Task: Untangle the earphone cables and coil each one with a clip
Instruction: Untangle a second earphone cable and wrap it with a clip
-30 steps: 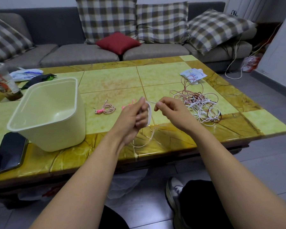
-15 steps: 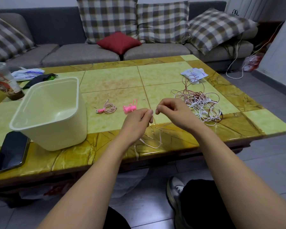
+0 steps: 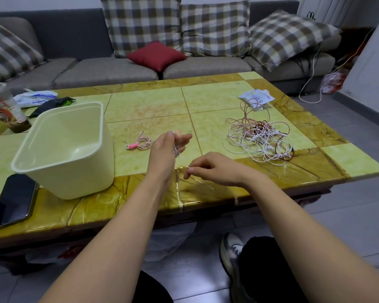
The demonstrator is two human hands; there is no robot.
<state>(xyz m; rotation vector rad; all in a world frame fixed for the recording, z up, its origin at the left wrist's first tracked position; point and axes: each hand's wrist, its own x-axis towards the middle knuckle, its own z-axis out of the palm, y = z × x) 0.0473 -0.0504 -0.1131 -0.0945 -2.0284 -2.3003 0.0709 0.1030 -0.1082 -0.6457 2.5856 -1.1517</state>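
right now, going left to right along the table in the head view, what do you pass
phone → tub → coiled cable → left hand → right hand → tangled cables

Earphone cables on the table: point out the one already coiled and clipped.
The small pink coil with a pink clip, lying between the tub and the left hand. The pile at right is loose and tangled.
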